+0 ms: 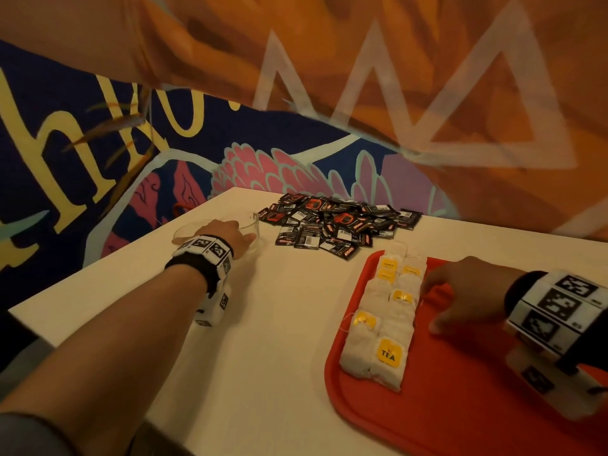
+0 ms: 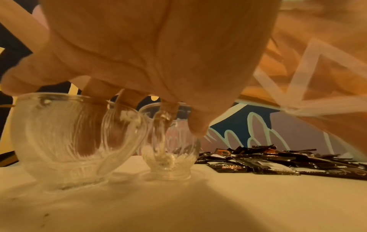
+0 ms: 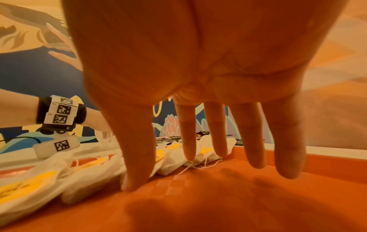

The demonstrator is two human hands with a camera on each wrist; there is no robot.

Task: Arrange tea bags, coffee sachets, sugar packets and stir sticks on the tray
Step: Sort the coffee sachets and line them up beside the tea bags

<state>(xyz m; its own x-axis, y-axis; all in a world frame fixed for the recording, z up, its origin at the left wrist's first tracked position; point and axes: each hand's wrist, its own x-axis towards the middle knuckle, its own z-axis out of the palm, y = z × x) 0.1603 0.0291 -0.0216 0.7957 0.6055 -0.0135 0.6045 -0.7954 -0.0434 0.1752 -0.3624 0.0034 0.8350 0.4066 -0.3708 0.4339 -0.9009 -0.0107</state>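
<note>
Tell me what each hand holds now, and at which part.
The left hand reaches down over two glass cups, its fingers at their rims. The right hand holds nothing; its straight fingers touch the tea bags.

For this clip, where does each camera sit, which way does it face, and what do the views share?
Head: worn on the head, looking forward and down at the table, red tray and tea bags; both forearms show.
Left wrist: under the left hand, facing two glass cups and the coffee sachets.
Right wrist: under the right hand, its fingers straight, facing the tea bags across the tray; the left wrist shows.
Shared: the head and left wrist views both show the cups and sachets.
</note>
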